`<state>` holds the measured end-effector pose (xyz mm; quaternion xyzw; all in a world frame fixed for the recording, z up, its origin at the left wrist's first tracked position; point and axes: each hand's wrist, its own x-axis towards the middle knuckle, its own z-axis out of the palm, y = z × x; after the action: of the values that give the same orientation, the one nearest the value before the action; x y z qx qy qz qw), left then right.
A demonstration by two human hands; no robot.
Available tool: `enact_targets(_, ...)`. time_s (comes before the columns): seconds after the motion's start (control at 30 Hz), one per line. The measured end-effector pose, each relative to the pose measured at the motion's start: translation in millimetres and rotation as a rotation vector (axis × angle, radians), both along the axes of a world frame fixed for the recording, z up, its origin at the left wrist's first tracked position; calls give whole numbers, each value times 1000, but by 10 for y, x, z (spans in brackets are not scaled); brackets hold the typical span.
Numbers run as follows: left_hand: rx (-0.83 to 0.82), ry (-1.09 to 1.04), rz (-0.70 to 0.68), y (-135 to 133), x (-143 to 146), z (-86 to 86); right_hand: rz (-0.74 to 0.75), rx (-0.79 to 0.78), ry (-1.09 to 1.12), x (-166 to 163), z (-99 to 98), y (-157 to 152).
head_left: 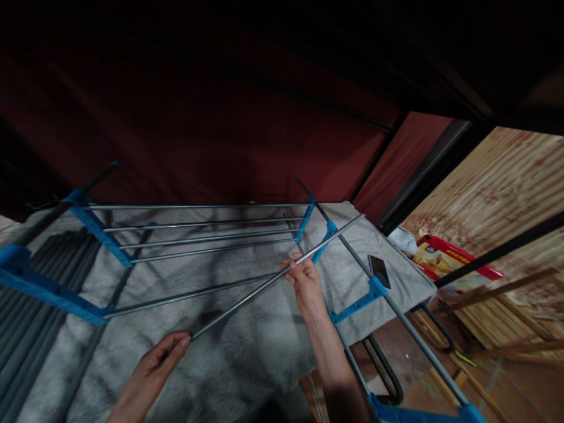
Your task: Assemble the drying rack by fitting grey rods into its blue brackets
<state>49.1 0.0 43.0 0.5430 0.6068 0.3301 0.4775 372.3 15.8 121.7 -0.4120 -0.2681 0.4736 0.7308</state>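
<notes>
rods (202, 238) silver-grey | connectors (99, 232) bright blue | blanket (247, 329) mottled grey | phone (379, 271) black | box (445, 258) red-yellow

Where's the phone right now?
Head view, right side: the phone lies on the grey blanket, beside a blue rack bracket, right of the right hand.

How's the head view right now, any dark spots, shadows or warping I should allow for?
Head view: upper half nearly black; light falls only on the grey blanket, which carries rack shadows. Wide-angle warping bows the rack rails near the edges. The loose rod in the left hand and right hand is sharp.
</notes>
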Motion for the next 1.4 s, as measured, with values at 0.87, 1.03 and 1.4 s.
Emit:
enact_targets(0.87, 141, -115, 0, -81, 307, -123, 35, -62, -4, -99, -202, -122)
enact_targets(1.03, 116, -52, -87, -105, 295, -123, 44, -60, -4, -126, -216, -117)
enact_targets(1.4, 188, -62, -26, -143, 423, -57, -7, -76, -1, -205, -121, -142)
